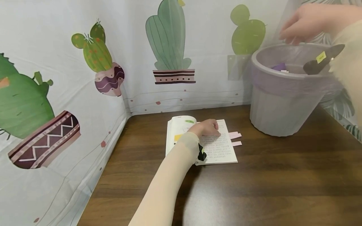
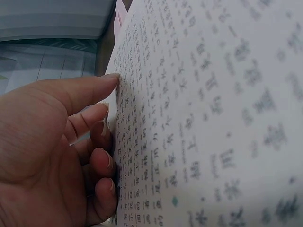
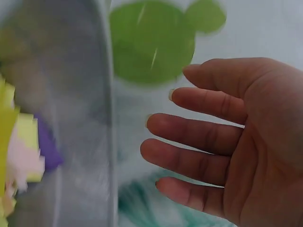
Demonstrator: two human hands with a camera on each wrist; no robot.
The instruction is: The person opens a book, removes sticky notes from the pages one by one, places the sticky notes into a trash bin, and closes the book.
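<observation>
An open book [image 1: 217,147] with printed pages lies on the wooden table. My left hand [image 1: 208,128] rests on its right page, fingers loosely bent and fingertips at the paper; nothing is held in it. In the left wrist view the thumb of the left hand [image 2: 52,137] stretches along the page. Pink paper tabs [image 1: 235,135] stick out from the book's right edge. Over the rim of a grey bin [image 1: 280,110] hovers my right hand [image 1: 316,23], somewhat blurred. The right wrist view shows the right hand [image 3: 227,137] with spread, relaxed fingers and nothing in them.
Inside the lined bin are a purple piece [image 3: 47,144] and yellow and pink paper scraps [image 3: 23,156]. The bin stands at the back right of the table [image 1: 254,188]. A cloth printed with cacti [image 1: 135,40] hangs behind and to the left.
</observation>
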